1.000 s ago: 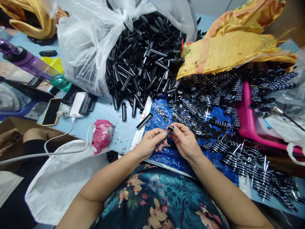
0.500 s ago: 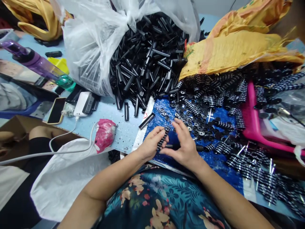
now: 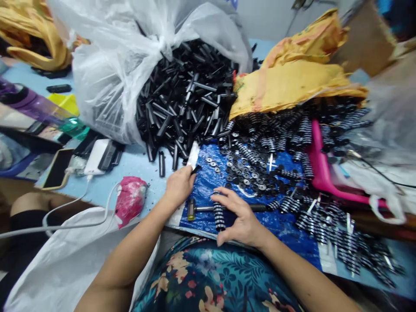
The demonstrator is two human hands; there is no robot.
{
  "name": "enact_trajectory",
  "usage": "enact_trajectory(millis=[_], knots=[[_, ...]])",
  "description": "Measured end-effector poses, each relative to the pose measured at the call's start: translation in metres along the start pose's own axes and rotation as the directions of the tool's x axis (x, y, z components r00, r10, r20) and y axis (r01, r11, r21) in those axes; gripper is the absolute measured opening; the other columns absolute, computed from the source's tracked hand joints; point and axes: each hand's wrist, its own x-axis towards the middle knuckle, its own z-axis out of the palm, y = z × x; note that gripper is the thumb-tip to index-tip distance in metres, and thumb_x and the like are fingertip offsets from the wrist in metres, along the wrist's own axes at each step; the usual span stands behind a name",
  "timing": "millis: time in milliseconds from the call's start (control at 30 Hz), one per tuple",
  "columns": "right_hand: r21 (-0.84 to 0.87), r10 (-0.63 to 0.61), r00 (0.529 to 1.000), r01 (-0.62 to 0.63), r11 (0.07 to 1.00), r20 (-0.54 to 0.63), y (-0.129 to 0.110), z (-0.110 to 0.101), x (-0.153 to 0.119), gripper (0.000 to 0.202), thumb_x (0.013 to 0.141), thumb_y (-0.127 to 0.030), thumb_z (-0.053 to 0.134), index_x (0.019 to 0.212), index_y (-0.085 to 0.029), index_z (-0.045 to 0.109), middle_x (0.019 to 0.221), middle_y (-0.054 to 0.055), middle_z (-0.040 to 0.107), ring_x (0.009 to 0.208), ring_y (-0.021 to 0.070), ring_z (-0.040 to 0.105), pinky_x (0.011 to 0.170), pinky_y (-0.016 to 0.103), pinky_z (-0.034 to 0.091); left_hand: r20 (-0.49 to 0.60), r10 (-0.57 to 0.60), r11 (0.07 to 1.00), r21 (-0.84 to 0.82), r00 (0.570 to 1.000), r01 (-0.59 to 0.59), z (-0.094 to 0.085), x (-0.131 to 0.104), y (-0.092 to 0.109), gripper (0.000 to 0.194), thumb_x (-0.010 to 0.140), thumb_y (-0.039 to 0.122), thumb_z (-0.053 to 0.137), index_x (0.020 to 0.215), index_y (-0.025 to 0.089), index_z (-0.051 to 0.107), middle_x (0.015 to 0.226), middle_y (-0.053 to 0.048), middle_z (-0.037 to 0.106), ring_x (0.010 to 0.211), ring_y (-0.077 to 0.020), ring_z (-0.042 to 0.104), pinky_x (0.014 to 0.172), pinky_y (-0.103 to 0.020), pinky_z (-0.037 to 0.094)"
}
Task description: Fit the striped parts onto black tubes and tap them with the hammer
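Observation:
My left hand (image 3: 180,185) is closed on a black plastic tube (image 3: 196,169) at the left edge of the blue sheet; only the tube's end shows past the fingers. In my right hand (image 3: 239,217) a black roller with rows of white marks (image 3: 219,215) is spanned lengthwise, fingers at its far end and thumb at its near end. Beneath the roller, a hammer (image 3: 191,209) lies crosswise on the blue sheet (image 3: 203,187). Beyond the right hand, many small black discs with metal centres (image 3: 247,175) are scattered.
A white plastic bag (image 3: 104,91) spills a heap of black tubes (image 3: 182,104). Behind the discs lies a yellow woven sack (image 3: 276,91). Striped rollers (image 3: 341,236) and a pink basket (image 3: 320,167) fill the right. At left are a pink bundle (image 3: 130,199), a phone (image 3: 58,168) and a white cable (image 3: 107,212).
My left hand has let go of the striped roller and moved left onto the loose black tube. My right hand has taken the roller. The view has shifted, showing the hammer more fully.

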Motion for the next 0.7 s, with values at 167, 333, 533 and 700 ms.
enact_trajectory(millis=[167,333,533,700], knots=[[-0.115,-0.008,0.991,-0.007,0.993,-0.130,0.003,-0.011,-0.002,0.090,0.072,-0.061,0.081,0.149,-0.029,0.046,0.149,0.016,0.046,0.137,0.0356,0.048,0.111,0.056,0.044,-0.013,-0.123,0.729,-0.679,0.992,0.081,0.000,-0.017,0.028,0.015,0.093,0.036,0.055,0.100,0.023,0.053,0.072,0.002,0.057,0.058,-0.0123,0.049,0.056,-0.024,0.036],[-0.342,-0.205,0.970,0.149,0.928,-0.133,0.001,-0.011,0.003,0.095,0.083,-0.040,0.078,0.159,-0.029,0.023,0.155,0.017,0.036,0.141,0.0339,0.043,0.113,0.053,0.046,0.340,-0.130,0.181,-0.915,0.931,0.360,0.009,-0.039,0.073,0.046,0.088,0.064,0.056,0.093,0.018,0.059,0.059,0.006,0.052,0.043,-0.0064,0.033,0.044,-0.020,0.026],[-0.351,-0.267,0.950,0.198,0.915,-0.160,0.003,0.002,0.008,0.089,0.087,-0.040,0.072,0.159,-0.023,0.023,0.154,0.018,0.036,0.142,0.0334,0.043,0.113,0.050,0.047,0.396,-0.108,-0.042,-0.918,0.912,0.394,0.013,-0.048,0.088,0.044,0.064,0.051,0.087,0.088,0.016,0.073,0.079,-0.002,0.069,0.075,-0.0131,0.060,0.072,-0.024,0.049],[-0.402,-0.242,0.964,0.179,0.898,-0.110,0.011,0.001,0.002,0.097,0.083,-0.046,0.076,0.160,-0.023,0.021,0.152,0.021,0.039,0.139,0.0338,0.047,0.110,0.049,0.049,0.448,-0.067,0.075,-0.889,0.891,0.452,0.012,-0.048,0.075,0.048,0.063,0.049,0.089,0.095,0.015,0.076,0.079,-0.003,0.072,0.071,-0.0126,0.061,0.066,-0.022,0.048]])
